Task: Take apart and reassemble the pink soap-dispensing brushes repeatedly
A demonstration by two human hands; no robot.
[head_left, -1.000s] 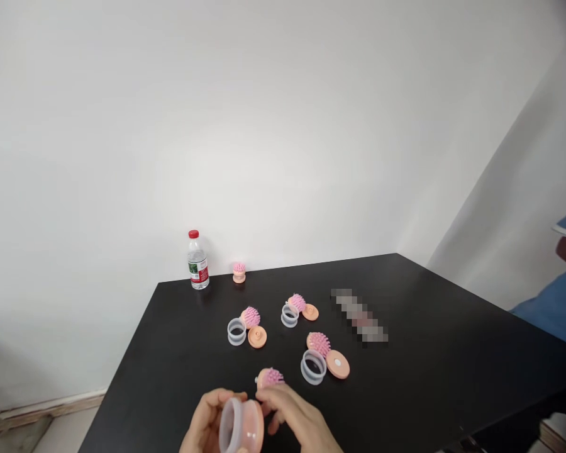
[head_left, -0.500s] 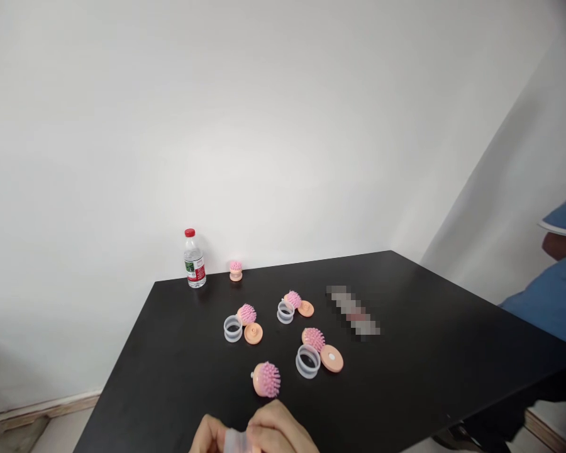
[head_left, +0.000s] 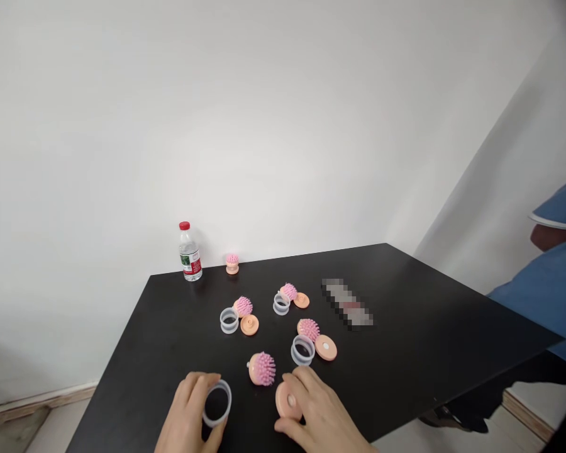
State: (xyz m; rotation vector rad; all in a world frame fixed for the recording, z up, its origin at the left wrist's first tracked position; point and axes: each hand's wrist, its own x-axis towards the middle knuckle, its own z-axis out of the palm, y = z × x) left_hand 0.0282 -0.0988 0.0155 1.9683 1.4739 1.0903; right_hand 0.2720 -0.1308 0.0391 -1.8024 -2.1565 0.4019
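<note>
Head camera, and from where I stand the nearest action is at the table's front edge. The person's left hand (head_left: 187,410) has a narrow hold on a clear plastic ring (head_left: 227,395), with the fingers curled over its rim and the ring standing tilted on edge. The right hand (head_left: 321,415) cups a peach plastic disc (head_left: 285,402) in a similar narrow hold, with the fingertips (head_left: 299,379) resting on its upper side. Between the two hands, and touching neither, a pink bristled brush head (head_left: 263,369) lies on its side on the black table (head_left: 405,358).

Just beyond it, three loose sets lie in small groups, each with a ring, a brush head and a disc. The closest has its ring (head_left: 302,350) between its brush head (head_left: 308,329) and disc (head_left: 326,347) and touching both. The left set (head_left: 239,314) and the far set (head_left: 288,297) sit a little farther back.

Past them, a blurred, pixelated patch (head_left: 348,303) hides something on the tabletop. At the back edge, an assembled brush (head_left: 232,264) stands upright near a water bottle (head_left: 189,251) with a red cap. Off to the right, a second person in blue clothing (head_left: 549,296) stands beside the table.
</note>
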